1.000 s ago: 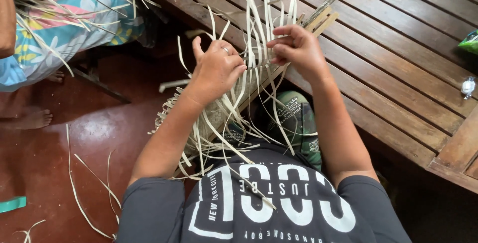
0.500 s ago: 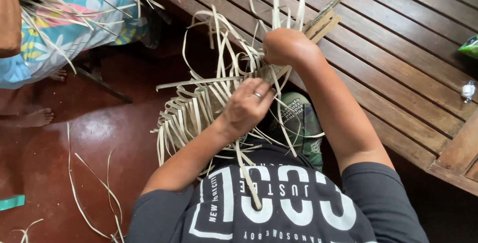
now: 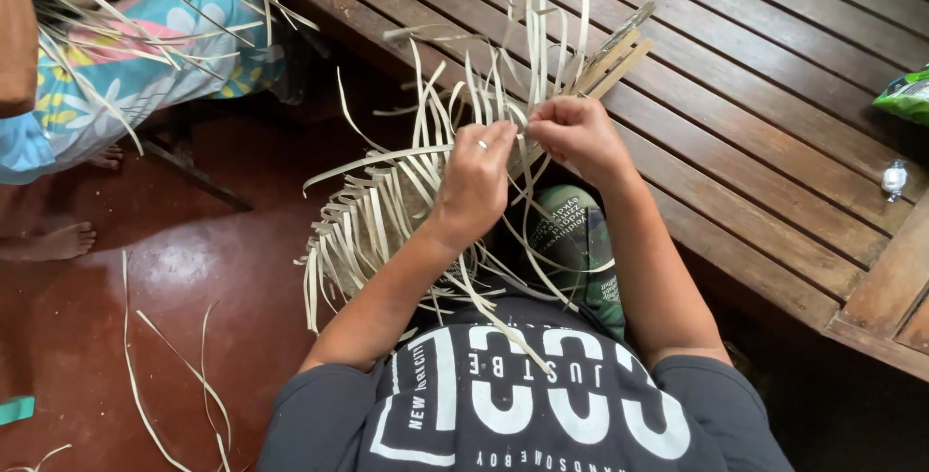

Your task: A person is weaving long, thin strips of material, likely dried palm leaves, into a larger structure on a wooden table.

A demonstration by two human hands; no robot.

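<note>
at far left we see another person's floral garment and a bare foot on the red floor, with loose strips lying there. our left hand is curled, pinching pale strips of the half-woven piece held over our lap. touching it, our right hand pinches strips too. the wooden slatted table lies right.

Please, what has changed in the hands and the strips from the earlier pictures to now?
The left hand rose from the lower strips to meet the right hand; both now pinch pale weaving strips at the top of the woven piece. The wooden slats and bench stayed.
</note>
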